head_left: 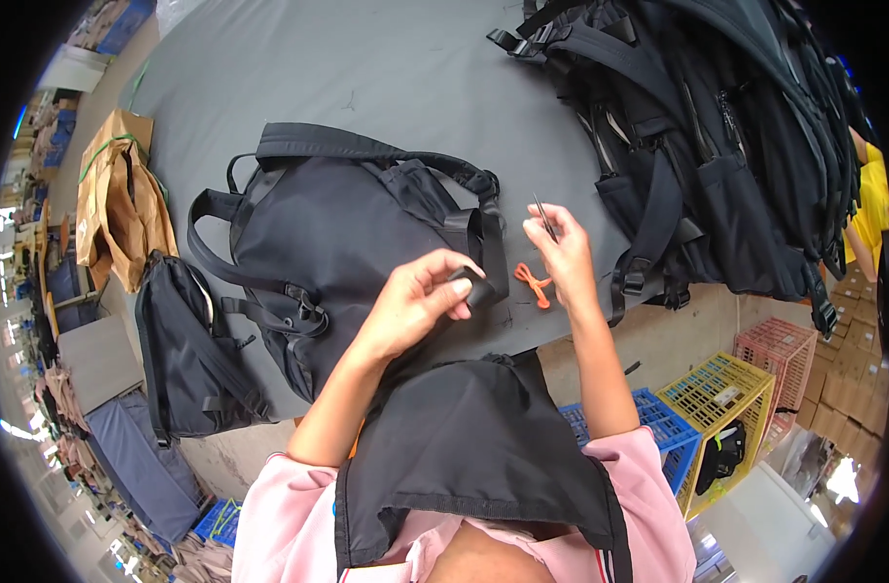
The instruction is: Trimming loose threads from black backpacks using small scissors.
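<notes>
A black backpack (318, 228) lies on the grey table in front of me, its straps and handle loop toward the far and left sides. My left hand (420, 301) pinches a black fabric piece (477, 290) at the backpack's near right corner, thumb and fingers closed on it. To the right of that, my right hand (564, 255) is raised with slim, dark, pointed tweezers (544, 218) between its fingers, tips pointing away from me. An orange looped object (534, 286), resembling scissor handles, lies on the table between my hands.
Several black backpacks (697, 126) are heaped at the right. Another black bag (191, 350) and a brown paper bag (123, 204) sit at the left edge of the grey table (269, 58). Blue, yellow (721, 389) and pink crates stand below right. Part of a person in yellow (867, 209) shows far right.
</notes>
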Motion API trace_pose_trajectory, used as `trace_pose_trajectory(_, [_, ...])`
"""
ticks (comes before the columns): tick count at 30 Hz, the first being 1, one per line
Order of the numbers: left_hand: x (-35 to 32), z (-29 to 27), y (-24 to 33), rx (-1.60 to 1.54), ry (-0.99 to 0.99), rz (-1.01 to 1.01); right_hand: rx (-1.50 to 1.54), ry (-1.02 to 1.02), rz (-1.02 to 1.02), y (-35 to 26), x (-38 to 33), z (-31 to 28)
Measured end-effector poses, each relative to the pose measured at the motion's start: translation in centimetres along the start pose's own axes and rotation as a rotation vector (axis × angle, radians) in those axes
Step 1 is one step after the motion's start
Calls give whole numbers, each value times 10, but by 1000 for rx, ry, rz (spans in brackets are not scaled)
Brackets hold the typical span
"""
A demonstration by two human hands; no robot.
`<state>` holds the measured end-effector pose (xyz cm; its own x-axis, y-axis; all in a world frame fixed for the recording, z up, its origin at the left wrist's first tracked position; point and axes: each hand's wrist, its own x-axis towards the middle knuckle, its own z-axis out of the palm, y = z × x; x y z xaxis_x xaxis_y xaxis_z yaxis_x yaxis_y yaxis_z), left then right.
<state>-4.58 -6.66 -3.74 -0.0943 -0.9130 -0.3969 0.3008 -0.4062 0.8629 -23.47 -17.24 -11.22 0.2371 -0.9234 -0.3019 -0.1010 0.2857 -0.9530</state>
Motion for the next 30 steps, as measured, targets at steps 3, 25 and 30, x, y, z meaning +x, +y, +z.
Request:
trace_pose_trajectory(3, [-1,4,-1,199,-41,9,-79,-52,136,3,34,13])
trace_pose_trajectory(25, [-24,13,16,-217,357,184,-486,-219,-780,-64,-83,52])
trace_pose_trajectory(30, [-36,12,13,-364,432,205,-299,-425,-655,-56,-91,58])
